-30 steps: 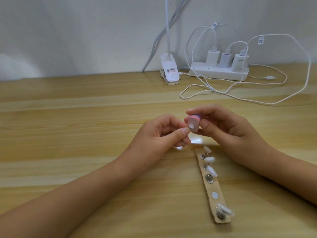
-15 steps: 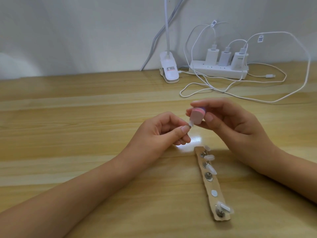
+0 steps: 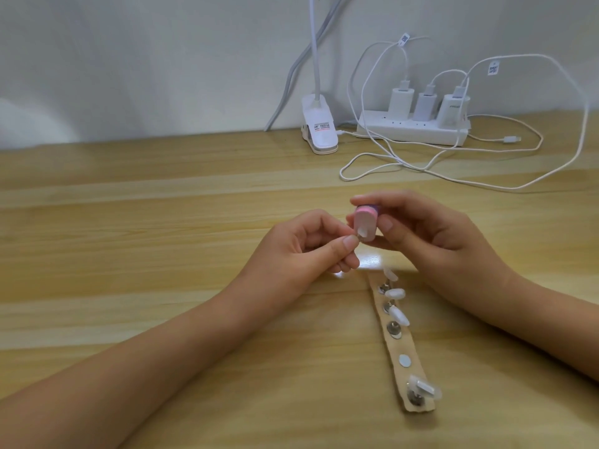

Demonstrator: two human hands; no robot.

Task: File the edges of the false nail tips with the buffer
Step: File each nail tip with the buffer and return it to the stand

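Wood desk (image 3: 129, 222), white wall (image 3: 162, 59) behind. We see the left hand (image 3: 301, 254) pinching a nail tip (image 3: 460, 233) against the pink buffer (image 3: 462, 218); the right hand (image 3: 431, 241) grips the buffer, above the strip (image 3: 397, 351) of tips.

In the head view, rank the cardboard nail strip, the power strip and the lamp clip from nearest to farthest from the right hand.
1. The cardboard nail strip, on the table; its far end lies just below the right hand.
2. The power strip, straight behind, against the wall.
3. The lamp clip, at the back and off to the left.
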